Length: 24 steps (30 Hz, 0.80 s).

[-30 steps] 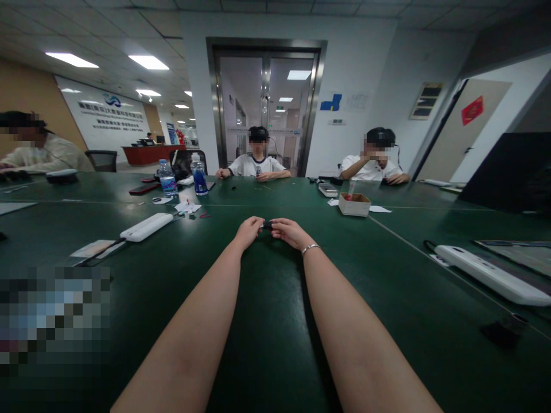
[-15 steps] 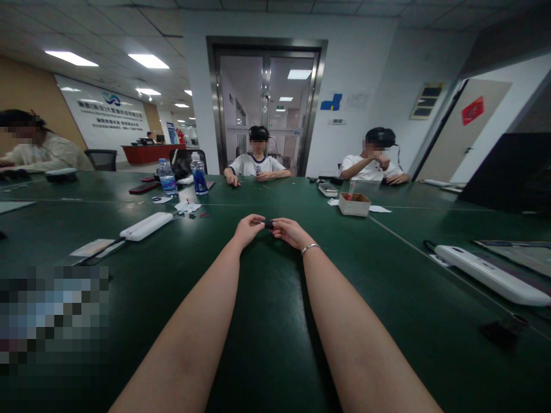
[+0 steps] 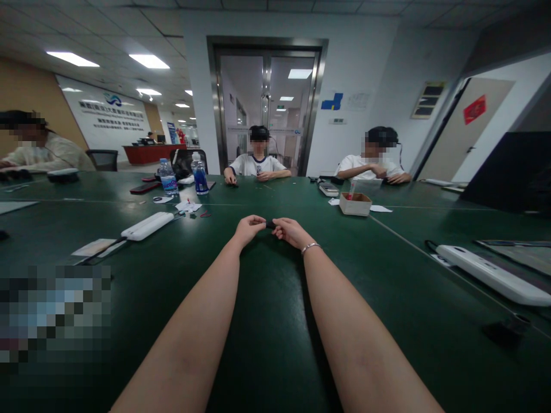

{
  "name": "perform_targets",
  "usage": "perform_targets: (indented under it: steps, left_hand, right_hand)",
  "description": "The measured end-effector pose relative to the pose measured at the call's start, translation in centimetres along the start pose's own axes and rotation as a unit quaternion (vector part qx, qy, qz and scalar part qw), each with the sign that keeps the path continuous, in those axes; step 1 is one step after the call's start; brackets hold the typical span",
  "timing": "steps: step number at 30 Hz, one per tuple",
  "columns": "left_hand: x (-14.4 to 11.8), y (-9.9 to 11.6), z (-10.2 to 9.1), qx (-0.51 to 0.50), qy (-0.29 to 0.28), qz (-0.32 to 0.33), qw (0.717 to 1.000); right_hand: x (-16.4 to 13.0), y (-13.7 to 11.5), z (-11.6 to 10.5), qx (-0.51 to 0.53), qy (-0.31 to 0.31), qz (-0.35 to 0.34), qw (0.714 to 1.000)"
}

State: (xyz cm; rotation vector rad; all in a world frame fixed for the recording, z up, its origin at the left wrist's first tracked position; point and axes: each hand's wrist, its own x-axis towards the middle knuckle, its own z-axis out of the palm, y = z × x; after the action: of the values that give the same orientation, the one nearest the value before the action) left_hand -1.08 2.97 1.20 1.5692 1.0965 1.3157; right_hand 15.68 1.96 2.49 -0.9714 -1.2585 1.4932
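Observation:
Just above the dark green table (image 3: 271, 310), a small black object (image 3: 270, 224) spans the gap between my two hands; its kind is too small to make out. Its left end is pinched in the fingertips of my left hand (image 3: 250, 229). Thumb and fingers of my right hand (image 3: 290, 231) are closed on the right end, with the other fingers curled beneath. A silver bracelet (image 3: 310, 248) circles my right wrist. To the left of my hands, small loose parts (image 3: 192, 215) lie beside a white paper (image 3: 188, 205).
A white power strip (image 3: 148, 226) lies to the left, another white strip (image 3: 491, 275) to the right. Two bottles (image 3: 200, 175) stand at the back left. A small open box (image 3: 355, 204) sits at the back right. Several people sit around the table.
My hands have barely shifted and still hold the small black object between them. Across the table at right, a person's raised hand has come down from the face.

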Motion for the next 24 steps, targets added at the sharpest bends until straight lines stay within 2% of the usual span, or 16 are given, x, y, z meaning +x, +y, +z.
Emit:
perform_targets:
  steps: [5, 8, 12, 15, 20, 24]
  left_hand:
    - [0.02, 0.22, 0.11, 0.003, 0.005, -0.03, 1.0]
    - [-0.02, 0.36, 0.16, -0.001, 0.002, -0.029, 1.0]
    - [-0.25, 0.74, 0.17, -0.003, -0.002, -0.033, 0.999]
    - [-0.4, 0.97, 0.19, -0.002, 0.005, -0.038, 0.999]
    - [-0.4, 1.02, 0.2, -0.01, 0.004, -0.037, 0.999]
    - [-0.38, 0.97, 0.14, -0.003, 0.006, -0.043, 0.999]
  right_hand:
    - [-0.54, -0.49, -0.13, 0.027, -0.035, 0.022, 0.999]
    - [-0.52, -0.63, 0.0, -0.001, -0.052, 0.054, 0.997]
    - [-0.42, -0.55, 0.09, -0.049, -0.034, 0.049, 0.997]
    - [-0.5, -0.5, 0.0, -0.033, -0.032, 0.022, 0.999]
    - [0.0, -0.31, 0.03, -0.046, -0.019, 0.054, 0.997]
    - [0.07, -0.3, 0.13, -0.077, -0.028, 0.038, 0.996]
